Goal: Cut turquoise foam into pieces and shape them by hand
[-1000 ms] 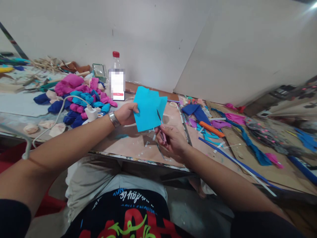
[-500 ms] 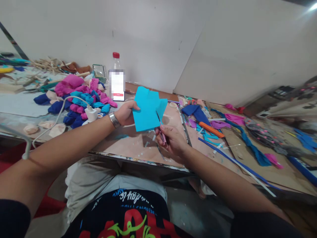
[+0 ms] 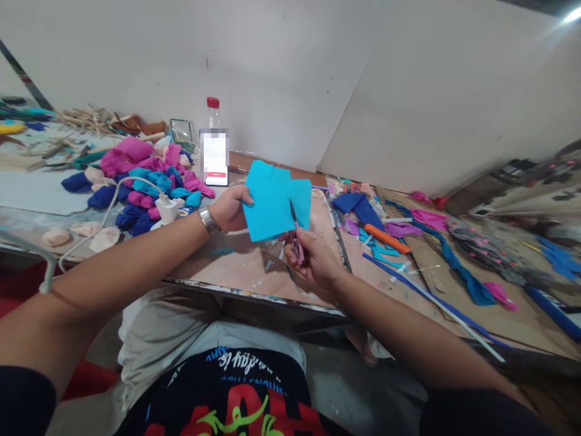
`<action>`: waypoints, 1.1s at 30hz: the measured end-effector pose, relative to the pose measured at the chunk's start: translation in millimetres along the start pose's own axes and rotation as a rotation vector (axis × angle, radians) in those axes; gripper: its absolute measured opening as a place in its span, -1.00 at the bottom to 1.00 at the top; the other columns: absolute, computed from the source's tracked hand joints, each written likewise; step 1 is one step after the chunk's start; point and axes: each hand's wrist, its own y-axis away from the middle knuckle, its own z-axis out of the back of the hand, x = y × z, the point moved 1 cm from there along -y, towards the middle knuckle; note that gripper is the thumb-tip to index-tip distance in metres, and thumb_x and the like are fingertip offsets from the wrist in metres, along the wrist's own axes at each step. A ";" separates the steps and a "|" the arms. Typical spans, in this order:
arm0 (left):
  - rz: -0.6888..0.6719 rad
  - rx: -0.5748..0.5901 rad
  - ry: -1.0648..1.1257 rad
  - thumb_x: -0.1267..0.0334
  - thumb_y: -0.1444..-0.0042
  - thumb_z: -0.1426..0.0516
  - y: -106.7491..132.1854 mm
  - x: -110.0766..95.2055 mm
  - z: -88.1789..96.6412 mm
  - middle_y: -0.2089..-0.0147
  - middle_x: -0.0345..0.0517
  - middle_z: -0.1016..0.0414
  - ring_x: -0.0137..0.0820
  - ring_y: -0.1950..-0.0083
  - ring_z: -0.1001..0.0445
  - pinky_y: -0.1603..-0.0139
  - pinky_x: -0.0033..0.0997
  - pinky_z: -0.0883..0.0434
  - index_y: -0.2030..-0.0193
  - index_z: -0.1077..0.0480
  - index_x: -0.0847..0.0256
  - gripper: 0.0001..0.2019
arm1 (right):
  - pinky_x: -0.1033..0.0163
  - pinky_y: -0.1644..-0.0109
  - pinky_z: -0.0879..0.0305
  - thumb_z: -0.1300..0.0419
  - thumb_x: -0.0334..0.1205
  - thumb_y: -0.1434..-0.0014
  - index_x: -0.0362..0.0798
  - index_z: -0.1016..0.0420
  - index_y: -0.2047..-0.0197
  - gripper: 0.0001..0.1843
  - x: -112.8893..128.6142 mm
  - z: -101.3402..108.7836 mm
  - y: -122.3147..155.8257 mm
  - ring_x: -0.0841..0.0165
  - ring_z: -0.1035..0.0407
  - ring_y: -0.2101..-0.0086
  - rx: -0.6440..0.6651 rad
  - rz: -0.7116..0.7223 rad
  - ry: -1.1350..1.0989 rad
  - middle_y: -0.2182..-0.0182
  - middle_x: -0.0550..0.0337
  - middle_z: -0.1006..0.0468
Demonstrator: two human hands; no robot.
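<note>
The left hand pinches the cyan sheet at its 9 o'clock edge, thumb pressed on the front, and holds it above the surface. The right hand, its fingers curled tight around small pink-handled scissors, lies at 5 o'clock from the sheet. The dark blades run from 6 to 12 o'clock into the lower edge; perhaps they are slightly apart. The sheet is thin, matte, stepped on top.
</note>
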 end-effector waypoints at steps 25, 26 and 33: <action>-0.034 0.013 0.015 0.37 0.17 -0.08 -1.7 0.5 2.2 -0.18 0.22 -0.58 0.17 -0.25 -0.51 -0.37 0.36 -0.24 -0.27 -0.40 0.42 -0.26 | 0.45 0.71 0.15 -0.39 0.28 -0.04 -0.07 -0.45 0.33 -0.46 2.1 1.1 -0.3 0.57 -0.06 0.73 -0.015 -0.013 -0.023 0.71 0.35 -0.37; -0.037 0.015 0.014 0.38 0.17 -0.08 -1.4 0.5 1.0 -0.18 0.21 -0.58 0.16 -0.25 -0.51 -0.37 0.35 -0.24 -0.28 -0.39 0.42 -0.25 | 0.44 0.71 0.14 -0.38 0.29 -0.05 -0.07 -0.46 0.32 -0.45 1.8 1.6 -0.4 0.56 -0.06 0.74 -0.010 -0.006 -0.020 0.70 0.35 -0.38; 0.008 0.045 0.002 0.36 0.18 -0.08 0.5 0.4 -3.6 -0.23 0.27 -0.54 0.20 -0.24 -0.51 -0.34 0.38 -0.25 -0.35 -0.33 0.43 -0.19 | 0.41 0.71 0.20 -0.30 0.28 -0.12 -0.10 -0.49 0.27 -0.46 1.3 1.1 -1.2 0.57 0.00 0.76 -0.026 0.040 0.023 0.70 0.36 -0.36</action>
